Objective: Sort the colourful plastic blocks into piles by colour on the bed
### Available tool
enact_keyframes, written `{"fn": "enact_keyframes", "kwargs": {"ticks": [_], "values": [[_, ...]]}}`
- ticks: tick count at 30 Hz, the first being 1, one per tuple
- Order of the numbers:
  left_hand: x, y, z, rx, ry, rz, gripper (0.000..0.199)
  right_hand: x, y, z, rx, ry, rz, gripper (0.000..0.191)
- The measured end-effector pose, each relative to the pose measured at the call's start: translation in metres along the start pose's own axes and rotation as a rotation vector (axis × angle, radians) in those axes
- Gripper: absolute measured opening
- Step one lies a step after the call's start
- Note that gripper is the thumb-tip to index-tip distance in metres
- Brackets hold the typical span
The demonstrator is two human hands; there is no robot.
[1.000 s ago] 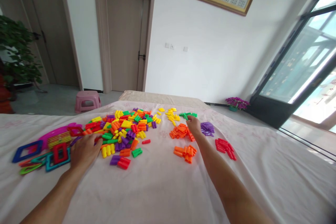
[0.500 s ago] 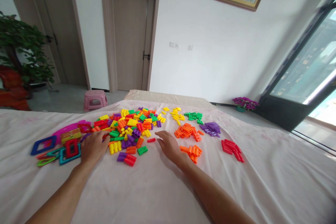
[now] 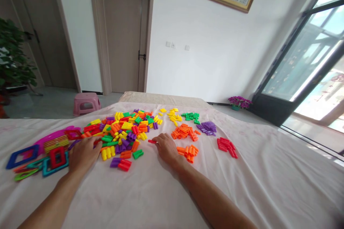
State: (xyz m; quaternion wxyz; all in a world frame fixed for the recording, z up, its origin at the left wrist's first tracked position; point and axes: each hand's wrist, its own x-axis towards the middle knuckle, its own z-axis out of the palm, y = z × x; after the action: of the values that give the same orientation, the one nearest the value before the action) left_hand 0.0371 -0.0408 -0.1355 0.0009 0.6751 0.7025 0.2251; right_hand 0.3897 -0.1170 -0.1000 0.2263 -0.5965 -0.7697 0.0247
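Note:
My right hand [image 3: 165, 147] reaches to the middle of the cloth, its thumb and fingertips closed on one end of a small red plastic tube piece [image 3: 152, 141]. At the left edge of a mixed heap of coloured tube-shaped building pieces [image 3: 126, 134], my left hand [image 3: 85, 152] rests palm down. Its fingers are loosely stretched over a few pieces, partly hiding them, with no clear grip on any. A joined purple and red piece [image 3: 120, 164] lies in front of the heap. Close to my right wrist are orange pieces [image 3: 189, 152].
Sorted groups lie to the right: orange [image 3: 185, 131], yellow [image 3: 174, 116], green [image 3: 191, 116], purple [image 3: 207, 128] and red [image 3: 227, 146]. Magnetic frame tiles [image 3: 56, 159] and a pink item [image 3: 43, 141] lie left. A pink stool [image 3: 86, 103] stands beyond the cloth-covered table [image 3: 150, 193].
My right hand has come to the loose red piece and closed on it. My left hand stays at the heap's left edge. The view has turned slightly right.

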Motion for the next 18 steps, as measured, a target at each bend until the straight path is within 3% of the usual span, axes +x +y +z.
{"fn": "enact_keyframes", "kwargs": {"ticks": [4,8,12,18], "values": [[0.003,-0.004,0.003,0.026,-0.023,0.006,0.057,0.003,0.05,-0.033,0.055,0.305,0.157,0.03],[0.007,-0.008,0.007,0.06,-0.054,0.004,0.06,-0.01,0.11,-0.067,0.007,0.501,0.472,0.035],[0.009,-0.012,0.011,0.07,-0.068,0.002,0.065,-0.039,0.153,-0.086,-0.131,0.462,0.715,0.04],[0.008,-0.009,0.007,0.088,-0.082,-0.019,0.068,-0.084,0.19,-0.102,-0.329,0.362,0.974,0.047]]}}
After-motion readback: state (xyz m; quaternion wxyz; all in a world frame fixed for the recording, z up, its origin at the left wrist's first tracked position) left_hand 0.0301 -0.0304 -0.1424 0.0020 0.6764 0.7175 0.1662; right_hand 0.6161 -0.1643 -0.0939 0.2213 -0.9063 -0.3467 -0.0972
